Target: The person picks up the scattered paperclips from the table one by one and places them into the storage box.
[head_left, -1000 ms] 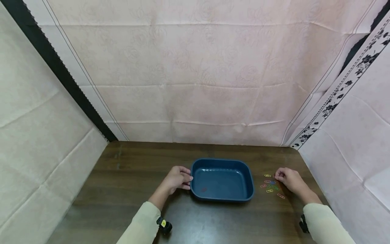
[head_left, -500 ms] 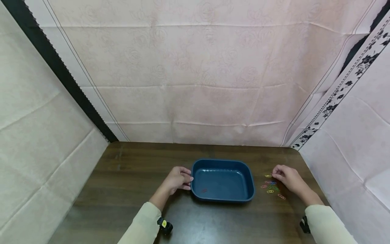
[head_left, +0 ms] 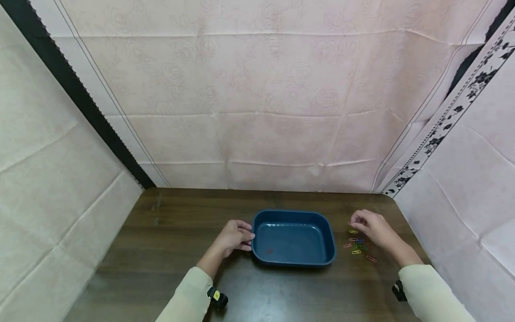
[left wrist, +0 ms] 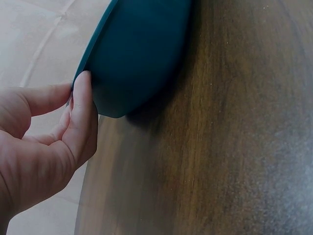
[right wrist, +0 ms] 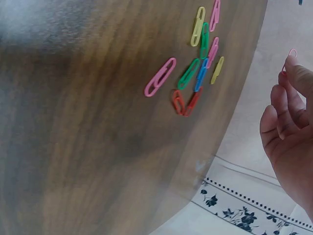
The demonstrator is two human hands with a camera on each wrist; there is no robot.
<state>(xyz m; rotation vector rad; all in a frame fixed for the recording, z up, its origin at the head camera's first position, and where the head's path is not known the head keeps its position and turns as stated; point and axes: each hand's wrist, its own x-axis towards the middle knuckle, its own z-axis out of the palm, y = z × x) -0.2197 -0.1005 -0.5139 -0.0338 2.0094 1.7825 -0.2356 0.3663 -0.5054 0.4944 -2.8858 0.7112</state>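
Note:
My left hand (head_left: 235,236) pinches the left rim of a dark blue tray (head_left: 295,261) between thumb and fingers; the left wrist view shows the thumb and a finger on either side of the tray's wall (left wrist: 137,54). A small reddish thing (head_left: 270,251), too small to name, lies in the tray's near left corner. Between thumb and fingertip my right hand (right wrist: 293,112) pinches a pink paper clip (right wrist: 293,52), held above the table to the tray's right. Below that hand lie several loose paper clips in yellow, green, pink, red and blue, among them a blue paper clip (right wrist: 201,75).
The brown wooden table (head_left: 181,277) extends on both sides of the tray. Pale cloth hangs behind it (head_left: 257,143) and along both sides. A floral border (head_left: 450,118) runs down the right-hand cloth.
My right hand has lifted a pink paper clip and moved left and away from me, nearer the tray. My left hand and the tray have stayed in place.

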